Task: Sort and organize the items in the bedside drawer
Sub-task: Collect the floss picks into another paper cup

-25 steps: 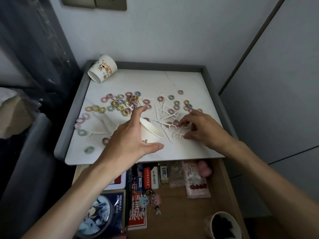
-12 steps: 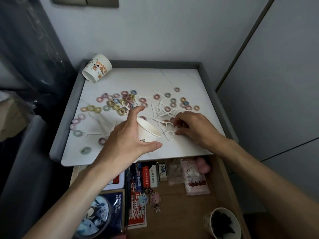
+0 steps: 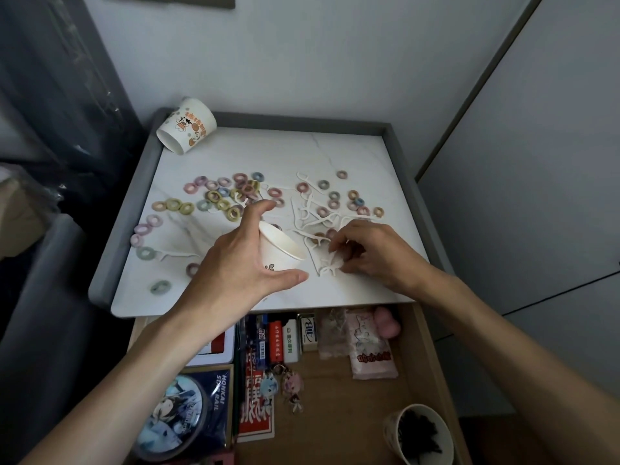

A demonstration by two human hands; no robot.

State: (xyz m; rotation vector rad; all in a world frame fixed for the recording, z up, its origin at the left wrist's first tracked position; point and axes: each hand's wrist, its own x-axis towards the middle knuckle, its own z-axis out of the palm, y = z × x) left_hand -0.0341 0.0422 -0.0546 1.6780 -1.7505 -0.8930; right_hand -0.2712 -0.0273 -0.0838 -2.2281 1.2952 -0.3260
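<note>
A plain white paper cup [image 3: 280, 250] is held tilted, mouth turned to the right, just above the white marble-patterned bedside tabletop [image 3: 268, 152] near the middle of its front edge. It is gripped by the left hand [image 3: 235, 263], thumb and fingers curled around its wall. Beside it, toward the front right corner, white plastic floss picks [image 3: 315, 223] are scattered, and some are pinched between the curled fingertips of the right hand [image 3: 375, 253]. Small pastel hair rings [image 3: 218, 196] are spread across the middle and left side. A cartoon-printed paper cup [image 3: 186, 125] is lying on its side in the back left corner. Below the front edge, the wooden drawer [image 3: 345, 397] is open, with packets and boxes in it.
</note>
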